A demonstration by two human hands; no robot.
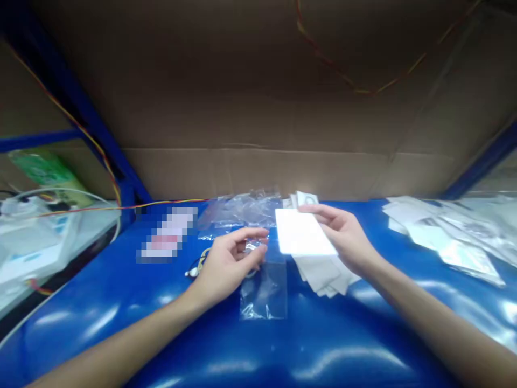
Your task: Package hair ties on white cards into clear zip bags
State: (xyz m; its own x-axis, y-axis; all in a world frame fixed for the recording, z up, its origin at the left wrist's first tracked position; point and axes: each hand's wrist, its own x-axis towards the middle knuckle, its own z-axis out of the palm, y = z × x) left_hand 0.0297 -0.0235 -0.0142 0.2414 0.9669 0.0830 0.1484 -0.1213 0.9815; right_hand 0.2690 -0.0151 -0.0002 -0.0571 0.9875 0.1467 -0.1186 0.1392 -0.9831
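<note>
My right hand (345, 231) grips a blank white card (305, 233) by its right edge, thumb and fingers closed on it. Beneath the card lies a stack of white cards (325, 277), partly covered by it. To the left, my left hand (230, 261) is curled, its fingertips closed on the upper part of a clear plastic bag (264, 291). The bag's lower part extends toward me over the blue surface. More clear plastic bags (242, 210) lie just beyond this hand. By its wrist is a small item with a yellow loop (200, 264), partly hidden.
The blue tabletop (258, 350) is glossy. At right lies a pile of bagged papers (456, 231). A blurred-out pinkish rectangle (169, 234) is on the left. Blue shelf posts (97, 113) and cardboard (258, 172) stand behind; red-yellow wires (161, 203) and white equipment (48, 242) lie left.
</note>
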